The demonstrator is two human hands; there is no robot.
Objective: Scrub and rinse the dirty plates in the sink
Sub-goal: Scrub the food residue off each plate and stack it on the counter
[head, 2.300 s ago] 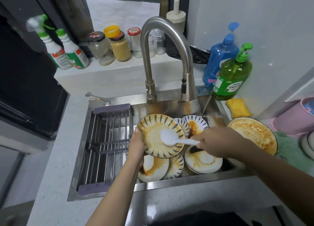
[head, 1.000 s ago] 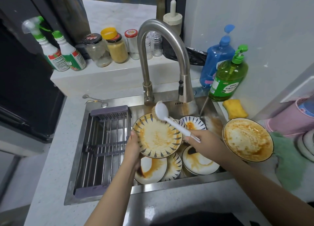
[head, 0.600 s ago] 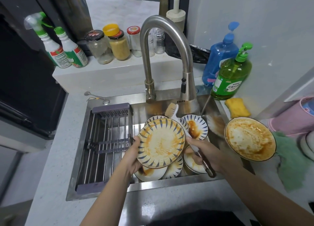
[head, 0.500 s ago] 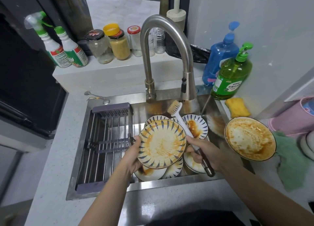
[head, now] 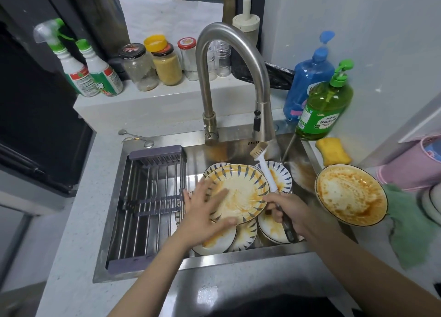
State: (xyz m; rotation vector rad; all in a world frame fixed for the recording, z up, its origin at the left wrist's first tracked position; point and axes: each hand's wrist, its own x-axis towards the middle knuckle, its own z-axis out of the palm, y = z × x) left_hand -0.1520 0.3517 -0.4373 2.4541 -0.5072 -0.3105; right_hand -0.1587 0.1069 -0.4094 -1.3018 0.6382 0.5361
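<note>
1. Orange sauce is smeared across the plate [head: 238, 195], which is held tilted above the stack [head: 248, 233] of dirty plates in the sink [head: 114, 221].
2. A shift in the left hand [head: 202, 211] is noted: half a second ago the plate was gripped by its left rim, whereas now the fingers [head: 218, 195] are spread straight across the plate's face and the thumb is laid along its lower edge, so the plate is steadied rather than clutched.
3. The brush [head: 267, 171] is grasped by the right hand [head: 288, 211], whose fingers are curled round the dark handle; the bristles have been lifted off the plate and are now held up at the spout of the tap [head: 262, 126].
4. Running water cannot be made out at the spout, so whether rinsing has begun cannot be told.
5. From this it is judged that scrubbing of this plate is being paused, with the brush brought to the tap for wetting or rinsing.
6. Much sauce is still seen on the plate, and the plates beneath it are unwashed, so the task is judged to be at an early stage.
7. A further dirty bowl [head: 350, 195] is left on the tabletop [head: 71, 221] right of the sink, beside a green cloth [head: 405, 228].
8. The rack [head: 148, 204] in the left half of the sink holds no washed plates.
</note>
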